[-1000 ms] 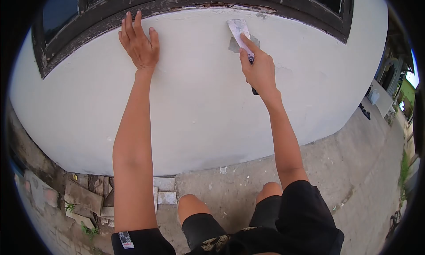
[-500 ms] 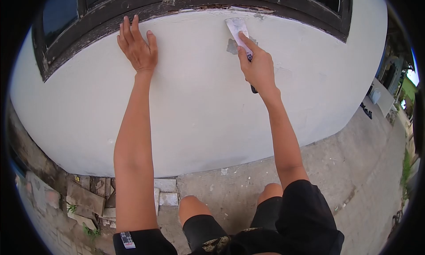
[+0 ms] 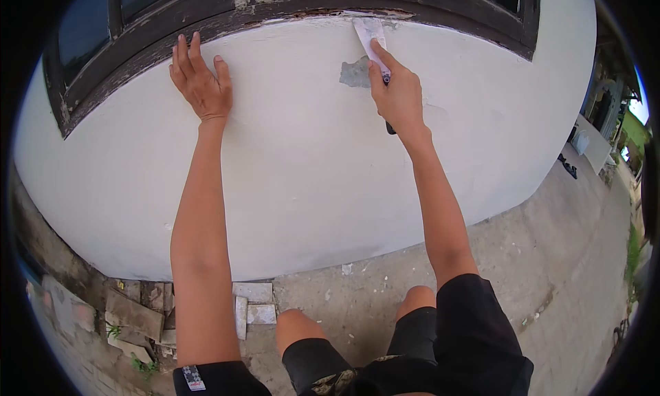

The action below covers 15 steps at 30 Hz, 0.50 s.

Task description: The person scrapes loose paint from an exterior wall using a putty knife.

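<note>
My right hand [image 3: 400, 97] is closed round the dark handle of a putty knife [image 3: 370, 33], with the index finger laid along its pale, smeared blade. The blade's wide edge lies on the white wall [image 3: 295, 148] just under the window frame. Left of the blade is a grey bare patch [image 3: 355, 73] where the white coat is gone. My left hand [image 3: 203, 83] rests open against the wall, its fingertips reaching the lower edge of the dark wooden window frame [image 3: 227, 26]. Paint on that frame is worn and flaking, with splintered wood above the blade.
Broken tiles and slabs [image 3: 134, 313] lie at the foot of the wall on the left. White tile pieces [image 3: 253, 293] are beside them. Concrete ground [image 3: 509, 272] runs along the wall, and dark sandals [image 3: 568, 166] lie at the far right.
The putty knife has shifted slightly up toward the frame, showing more of the grey patch. The whole view has tilted a little; my left hand stays on the wall.
</note>
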Tool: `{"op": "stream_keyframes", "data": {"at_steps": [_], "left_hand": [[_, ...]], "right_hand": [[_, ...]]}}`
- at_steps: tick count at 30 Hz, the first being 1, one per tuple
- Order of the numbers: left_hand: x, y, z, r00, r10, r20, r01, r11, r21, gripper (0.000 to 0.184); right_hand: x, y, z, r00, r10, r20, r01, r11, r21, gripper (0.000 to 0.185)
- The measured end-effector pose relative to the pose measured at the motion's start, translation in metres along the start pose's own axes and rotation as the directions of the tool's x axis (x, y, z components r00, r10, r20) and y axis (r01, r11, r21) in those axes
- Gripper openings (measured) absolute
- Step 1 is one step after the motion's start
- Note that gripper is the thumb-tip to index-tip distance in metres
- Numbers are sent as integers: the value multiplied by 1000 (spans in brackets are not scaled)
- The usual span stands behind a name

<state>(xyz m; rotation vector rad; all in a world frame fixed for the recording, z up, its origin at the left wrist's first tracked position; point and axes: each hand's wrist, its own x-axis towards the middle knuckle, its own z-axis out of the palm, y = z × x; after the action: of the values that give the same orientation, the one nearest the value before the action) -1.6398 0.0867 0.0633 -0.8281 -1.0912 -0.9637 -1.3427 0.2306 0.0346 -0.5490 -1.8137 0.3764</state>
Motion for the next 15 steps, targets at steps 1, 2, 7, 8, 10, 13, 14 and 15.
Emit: {"op": "stream_keyframes", "data": {"at_steps": [1,2,7,8,10,13,14,15], "left_hand": [[-2,0,-1,1000,-5,9,5,1000,-3,57],[-3,0,0,1000,-9,11,9,1000,-8,57],[-3,3,-1,1000,-15,0,15,1000,-16,56],[-1,3,-1,1000,-12,0,12,1000,-27,56],[1,1,0,1000,-13,3,14,999,-32,56],[1,0,-1,1000,-23,5,23,1000,-15,56],[1,0,-1,1000,-21,0,21,1000,-19,56],[0,1,0,1000,-23,-1,23,999,-22,56]], "right_hand": [[-2,-1,0,1000,15,14,-15,1000,3,40],[-8,9,3,999,-40,-18,40,999,-5,40],[6,3,1,998,-64,-22,63,998,-13,39],[0,5,0,999,-48,-9,47,998,-34,39],[-7,3,-4,999,-35,2,35,997,-71,39],[-8,11,-3,998,-61,-6,60,998,-29,39],[-3,12,-1,998,-61,-19,61,998,-24,39],[4,4,-2,998,-59,-27,59,998,-21,39]]}}
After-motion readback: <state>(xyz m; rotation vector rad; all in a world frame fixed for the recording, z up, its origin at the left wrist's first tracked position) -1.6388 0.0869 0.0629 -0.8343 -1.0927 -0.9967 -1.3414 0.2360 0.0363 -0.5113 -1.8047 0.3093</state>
